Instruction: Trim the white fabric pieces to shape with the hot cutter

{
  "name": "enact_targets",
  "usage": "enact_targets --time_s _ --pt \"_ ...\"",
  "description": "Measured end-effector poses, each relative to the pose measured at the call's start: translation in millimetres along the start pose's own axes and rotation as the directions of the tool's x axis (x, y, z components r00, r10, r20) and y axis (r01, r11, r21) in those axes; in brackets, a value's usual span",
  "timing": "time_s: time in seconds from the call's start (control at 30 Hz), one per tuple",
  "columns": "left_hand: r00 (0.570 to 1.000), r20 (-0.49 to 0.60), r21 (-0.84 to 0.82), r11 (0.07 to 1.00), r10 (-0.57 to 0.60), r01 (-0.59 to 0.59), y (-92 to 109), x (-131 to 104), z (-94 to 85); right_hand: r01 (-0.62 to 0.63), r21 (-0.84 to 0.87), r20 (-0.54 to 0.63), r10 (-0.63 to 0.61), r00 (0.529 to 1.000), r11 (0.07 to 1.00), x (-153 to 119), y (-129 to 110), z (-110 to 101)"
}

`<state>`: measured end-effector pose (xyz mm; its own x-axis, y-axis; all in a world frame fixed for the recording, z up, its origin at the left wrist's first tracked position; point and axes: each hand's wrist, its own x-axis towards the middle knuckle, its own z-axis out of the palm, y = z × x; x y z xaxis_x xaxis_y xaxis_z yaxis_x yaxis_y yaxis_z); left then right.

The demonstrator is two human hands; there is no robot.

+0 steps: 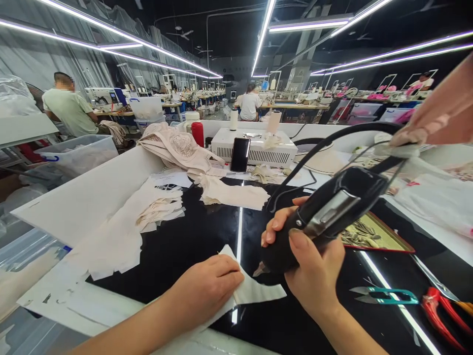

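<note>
My left hand [207, 291] presses a white fabric piece [258, 291] onto the glossy black tabletop [207, 236], its fingers together on the cloth. Part of the fabric runs under that hand and forearm. Wrapped in my right hand [310, 261] is a black handheld tool [325, 212] with a silver panel, tilted with its small metal tip down at the left. The tip is close to the fabric's upper edge; whether it touches cannot be made out. A black cable rises from the tool's upper end.
Cut fabric pieces [114, 236] lie at the left, another stack [236, 192] ahead. Behind stand a phone [240, 154] and a white box [218, 143]. At right are a tray [395, 236], teal snips [391, 296] and red-handled pliers [439, 310]. People sit farther back.
</note>
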<state>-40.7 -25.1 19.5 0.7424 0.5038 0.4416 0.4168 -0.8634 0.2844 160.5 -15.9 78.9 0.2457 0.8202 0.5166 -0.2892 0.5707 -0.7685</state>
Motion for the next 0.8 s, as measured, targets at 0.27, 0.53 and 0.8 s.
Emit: enact_targets --time_s 0.27,0.53,0.8 --pt "1.000 -0.009 0.013 1.000 0.010 -0.010 1 -1 5.3 -0.016 0.036 0.015 0.015 1.000 0.999 1 12 10" --pt "1.000 -0.006 -0.001 1.000 0.010 -0.010 -1 -1 5.2 -0.016 0.020 0.023 0.015 1.000 1.000 -1 15 12" --pt "1.000 -0.010 0.003 1.000 0.023 -0.023 0 0 3.6 0.000 0.021 0.009 -0.001 1.000 1.000 -3 7 5"
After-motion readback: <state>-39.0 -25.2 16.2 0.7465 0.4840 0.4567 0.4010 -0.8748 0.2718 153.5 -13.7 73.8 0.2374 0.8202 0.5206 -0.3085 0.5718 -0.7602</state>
